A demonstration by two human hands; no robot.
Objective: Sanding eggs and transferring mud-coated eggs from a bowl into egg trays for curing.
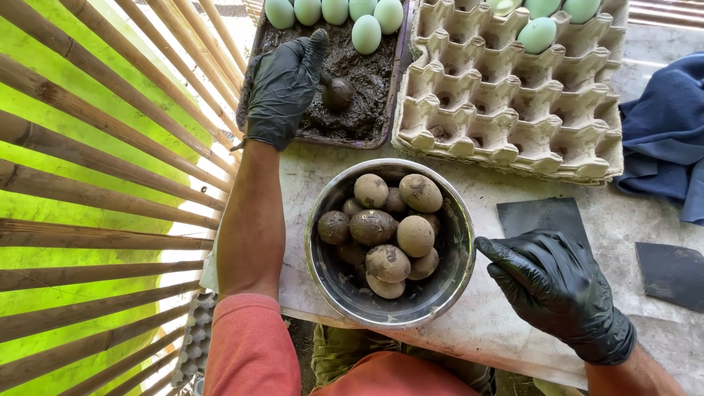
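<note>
- Head view, looking down on a pale bench: left hand (pixel 284 89), in a black glove, lies palm down at the left edge of a dark tray (pixel 392 95) of wet mud (pixel 359 77), fingers spread and flat, closed on nothing
- Mud-coated egg (pixel 337 93) rests in the mud just beside the left fingertips; whether they touch it cannot be told
- Right hand (pixel 554 282), also gloved, sits near the bench's front edge with its fingertips at the right rim of a steel bowl (pixel 460 271); fingers loosely curled and apart, holding nothing
- Bowl, at the middle of the front edge, holds a heap of coated eggs (pixel 389 231), brown-grey and lumpy
- Clean pale-green eggs (pixel 367 34) line the far end of the tray; more pale-green eggs (pixel 537 34) sit in the far cups of a grey pulp egg carton (pixel 506 125) to the right
- Blue cloth (pixel 664 132) lies at the right edge; two dark flat sheets (pixel 543 216) lie beside the bowl
- Handling, as judged: the egg in the mud is light and rigid but thin-shelled, and its wet coat probably makes it slippery against the glove
- Best hold, as judged: cradled round its middle with fingertips and thumb opposed, pressure gentle, lifted rather than pinched at the ends
</note>
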